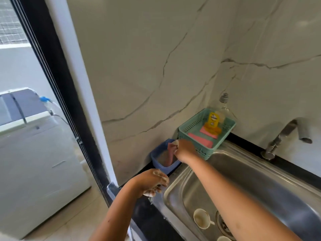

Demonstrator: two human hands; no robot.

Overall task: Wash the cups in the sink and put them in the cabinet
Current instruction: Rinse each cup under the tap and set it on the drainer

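A white cup point(202, 218) with a dirty inside stands upright on the floor of the steel sink point(257, 173), near the drain. The rim of a second white cup point(224, 238) shows at the bottom edge. My right hand point(183, 150) reaches over the sink's far left corner and pinches a pink cloth point(170, 154) that hangs into a small blue tub point(156, 161). My left hand point(152, 182), soapy, hovers over the sink's left rim with its fingers loosely curled and nothing in it.
A green basket point(205, 134) at the sink's back corner holds a yellow-labelled soap bottle point(216, 117) and pink sponges. The tap point(286, 133) stands at the back right. A sliding glass door and a washing machine point(34, 153) lie to the left.
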